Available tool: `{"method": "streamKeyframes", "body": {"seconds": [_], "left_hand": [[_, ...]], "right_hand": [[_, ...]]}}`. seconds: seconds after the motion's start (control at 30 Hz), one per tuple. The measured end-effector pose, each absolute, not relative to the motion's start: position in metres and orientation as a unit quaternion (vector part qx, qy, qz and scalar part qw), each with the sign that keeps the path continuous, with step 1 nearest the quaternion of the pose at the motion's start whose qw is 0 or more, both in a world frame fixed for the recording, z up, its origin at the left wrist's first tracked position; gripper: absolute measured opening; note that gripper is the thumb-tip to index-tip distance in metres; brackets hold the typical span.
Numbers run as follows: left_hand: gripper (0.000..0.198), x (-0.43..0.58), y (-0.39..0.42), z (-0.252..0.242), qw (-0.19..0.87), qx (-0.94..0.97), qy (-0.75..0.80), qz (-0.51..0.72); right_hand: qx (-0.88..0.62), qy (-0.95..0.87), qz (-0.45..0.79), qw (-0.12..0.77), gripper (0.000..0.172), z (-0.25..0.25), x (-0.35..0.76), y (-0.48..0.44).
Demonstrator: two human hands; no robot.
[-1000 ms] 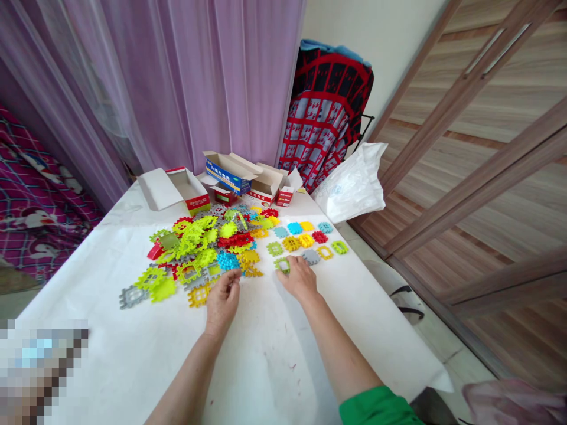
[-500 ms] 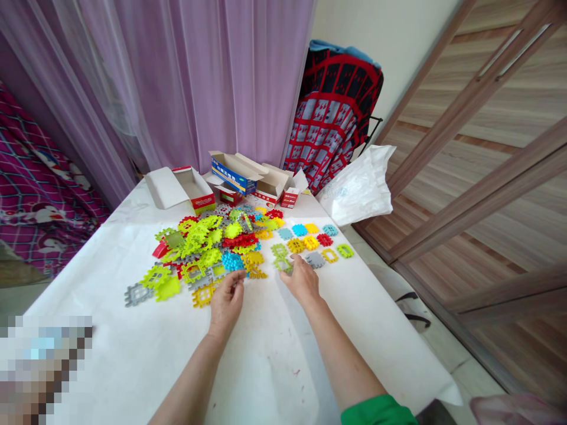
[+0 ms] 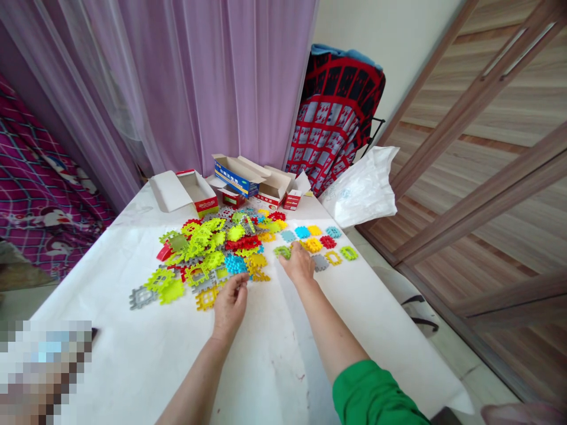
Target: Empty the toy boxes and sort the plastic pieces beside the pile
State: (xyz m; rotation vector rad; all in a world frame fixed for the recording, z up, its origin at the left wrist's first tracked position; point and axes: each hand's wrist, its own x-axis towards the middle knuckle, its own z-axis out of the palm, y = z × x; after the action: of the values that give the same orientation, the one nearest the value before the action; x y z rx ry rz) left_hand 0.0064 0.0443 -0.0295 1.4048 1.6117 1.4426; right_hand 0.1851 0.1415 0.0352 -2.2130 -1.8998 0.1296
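A heap of plastic interlocking tiles (image 3: 208, 251) in lime, yellow, red, grey and blue lies on a white-covered table (image 3: 133, 348). To its right, several single tiles (image 3: 330, 242) lie in rows. My right hand (image 3: 299, 265) reaches forward over these rows, fingers curled on a green tile (image 3: 282, 252) at the rows' left end. Nearer to me, my left hand (image 3: 230, 304) rests at the heap's near edge, fingers loosely bent beside a yellow tile (image 3: 207, 298); I see nothing in it.
Open cardboard boxes (image 3: 241, 177) stand at the table's far edge before a purple curtain. A white plastic bag (image 3: 361, 189) hangs over the far right corner. A red patterned cloth (image 3: 336, 112) covers a chair behind. Wooden doors stand at right.
My right hand has moved forward, carrying the green tile further up to the left end of the rows. My left hand has stayed at the heap's near edge.
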Motion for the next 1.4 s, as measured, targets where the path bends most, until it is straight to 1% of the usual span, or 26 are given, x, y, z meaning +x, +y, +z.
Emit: {"method": "streamKeyframes", "body": {"seconds": [0.17, 0.33, 0.87, 1.03, 1.1, 1.2, 1.4], "left_hand": [[0.028, 0.007, 0.044, -0.029, 0.280, 0.523, 0.603, 0.534], [0.028, 0.008, 0.044, -0.027, 0.279, 0.522, 0.600, 0.539], [0.028, 0.007, 0.045, -0.030, 0.276, 0.522, 0.602, 0.538], [0.029, 0.007, 0.046, -0.036, 0.284, 0.517, 0.597, 0.543], [0.028, 0.006, 0.047, -0.037, 0.288, 0.514, 0.593, 0.548], [0.028, 0.006, 0.047, -0.037, 0.289, 0.506, 0.587, 0.561], [0.026, 0.006, 0.047, -0.031, 0.278, 0.488, 0.585, 0.585]], "right_hand": [[-0.755, -0.647, 0.033, 0.096, 0.045, 0.034, 0.188, 0.140], [-0.754, -0.652, 0.036, 0.078, 0.046, 0.038, 0.185, 0.141], [-0.727, -0.684, 0.024, 0.062, 0.040, 0.035, 0.186, 0.141], [-0.719, -0.687, 0.014, 0.101, 0.041, 0.034, 0.187, 0.140], [-0.703, -0.699, 0.008, 0.132, 0.035, 0.029, 0.186, 0.135], [-0.656, -0.732, 0.017, 0.184, 0.020, 0.015, 0.184, 0.120], [-0.600, -0.760, 0.051, 0.243, 0.015, -0.016, 0.185, 0.095]]}}
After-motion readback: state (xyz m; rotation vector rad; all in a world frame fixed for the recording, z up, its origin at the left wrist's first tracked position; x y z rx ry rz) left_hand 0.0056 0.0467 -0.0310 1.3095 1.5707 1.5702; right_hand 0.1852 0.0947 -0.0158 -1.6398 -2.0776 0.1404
